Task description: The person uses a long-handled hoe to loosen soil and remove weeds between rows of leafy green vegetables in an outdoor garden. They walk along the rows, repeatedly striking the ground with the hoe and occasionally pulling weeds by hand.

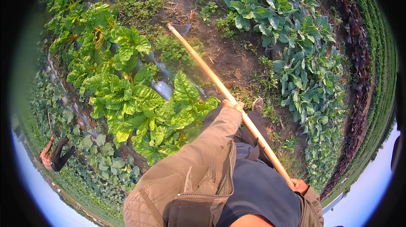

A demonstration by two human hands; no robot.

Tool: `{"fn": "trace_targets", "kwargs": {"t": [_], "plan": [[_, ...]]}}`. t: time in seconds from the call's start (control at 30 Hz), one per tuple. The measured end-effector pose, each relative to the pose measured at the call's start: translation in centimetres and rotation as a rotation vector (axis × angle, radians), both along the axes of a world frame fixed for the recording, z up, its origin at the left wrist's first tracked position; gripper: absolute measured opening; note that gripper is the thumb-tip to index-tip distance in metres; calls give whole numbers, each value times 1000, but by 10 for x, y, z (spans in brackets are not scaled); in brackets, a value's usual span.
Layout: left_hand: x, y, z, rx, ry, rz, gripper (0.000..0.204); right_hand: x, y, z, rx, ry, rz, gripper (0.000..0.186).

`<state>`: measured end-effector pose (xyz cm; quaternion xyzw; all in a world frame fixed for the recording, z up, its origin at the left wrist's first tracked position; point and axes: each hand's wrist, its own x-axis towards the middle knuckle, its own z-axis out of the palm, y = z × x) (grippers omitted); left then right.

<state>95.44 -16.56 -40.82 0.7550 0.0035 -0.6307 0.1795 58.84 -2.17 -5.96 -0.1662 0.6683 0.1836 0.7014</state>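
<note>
To the left, a broad row of crinkled, bright green leafy plants [118, 96]; to the right, a broad row of smooth, blue-green leafy plants [296, 66], with brown soil [234, 53] and low green weeds [173, 47] between. Below, a brown long-sleeved zip jacket [169, 176] over a dark grey top [258, 184]. Slanting from lower right up into the gap between rows, a long-handled hoe of pale wood and metal [209, 75]. Far left, a distant person [54, 155] with a thin pole [49, 123]. Wrapped round the hoe's lower end, the bare right hand [299, 186]; gripping farther up, the bare left hand [233, 107]. Near weeds, the flat metal blade [182, 29]; ground contact impossible to tell.
</note>
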Motion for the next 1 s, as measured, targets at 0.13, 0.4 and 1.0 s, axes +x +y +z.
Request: {"fn": "trace_targets", "kwargs": {"t": [0.13, 0.4, 1.0], "plan": [[158, -80, -22, -135, -371, 1, 61, 125, -69, -113, -558, 14, 561, 27], [198, -84, -76, -63, -582, 6, 38, 178, -101, -127, -512, -108, 595, 28], [-310, 184, 5, 111, -118, -265, 41, -264, 165, 59, -374, 360, 742, 35]]}}
